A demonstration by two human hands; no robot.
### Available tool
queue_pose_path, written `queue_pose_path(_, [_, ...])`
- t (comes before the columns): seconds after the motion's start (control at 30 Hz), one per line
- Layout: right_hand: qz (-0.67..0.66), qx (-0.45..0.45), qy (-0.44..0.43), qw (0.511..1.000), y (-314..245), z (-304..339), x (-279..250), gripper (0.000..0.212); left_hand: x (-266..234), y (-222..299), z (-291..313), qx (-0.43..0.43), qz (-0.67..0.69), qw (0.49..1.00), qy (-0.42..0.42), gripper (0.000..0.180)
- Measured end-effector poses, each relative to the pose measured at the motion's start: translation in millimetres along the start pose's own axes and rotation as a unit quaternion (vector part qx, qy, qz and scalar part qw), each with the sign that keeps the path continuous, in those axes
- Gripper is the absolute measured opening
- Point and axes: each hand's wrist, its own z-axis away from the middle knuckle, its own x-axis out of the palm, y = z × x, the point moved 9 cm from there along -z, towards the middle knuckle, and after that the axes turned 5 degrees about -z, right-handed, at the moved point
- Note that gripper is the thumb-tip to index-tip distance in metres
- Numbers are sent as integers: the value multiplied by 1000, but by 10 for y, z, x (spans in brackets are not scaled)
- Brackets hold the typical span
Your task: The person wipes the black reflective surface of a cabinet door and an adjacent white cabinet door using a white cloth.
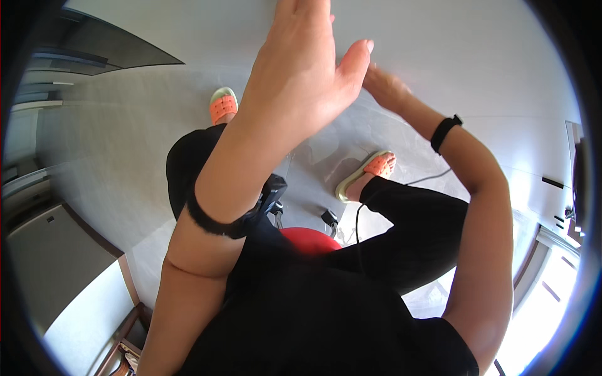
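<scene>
My left hand (pixel 307 72) is raised close to the camera, its back toward me. Its thumb stands apart and its fingers stretch upward, cut off by the top edge; I see nothing held in it. Behind that thumb is my right hand (pixel 387 88), farther off and smeared by motion. Its fingertips are hidden, so whether it is open or closed does not show. A black strap with a small device (pixel 268 199) circles my left forearm. Around my right wrist sits a black band (pixel 446 133), and a thin dark cable (pixel 359 232) runs below that arm.
I sit on a red seat (pixel 307 240) over a grey tiled floor (pixel 125 144). My feet wear orange sandals (pixel 224 109). Dark casters (pixel 330 217) show under the seat. White cabinet fronts (pixel 527 144) stand at right, a grey-topped unit (pixel 63 263) at lower left.
</scene>
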Motion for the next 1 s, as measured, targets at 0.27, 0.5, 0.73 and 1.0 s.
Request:
queue_pose_path(0.27, [-15,140,162,977,1035,14,-1284,59,-136,208,246,26,-44,997,54,67])
queue_pose_path(0.5, [-482,35,-146,863,208,1056,522,45,-140,161,550,-15,-66,996,64,70])
queue_pose_path(0.73, [-38,-6,51,998,692,420,-653,60,13,147,802,-67,-35,996,43,70])
queue_pose_path(1.0, [-41,-93,-16,995,171,-315,-366,61,177,81,1001,-153,-86,984,32,68])
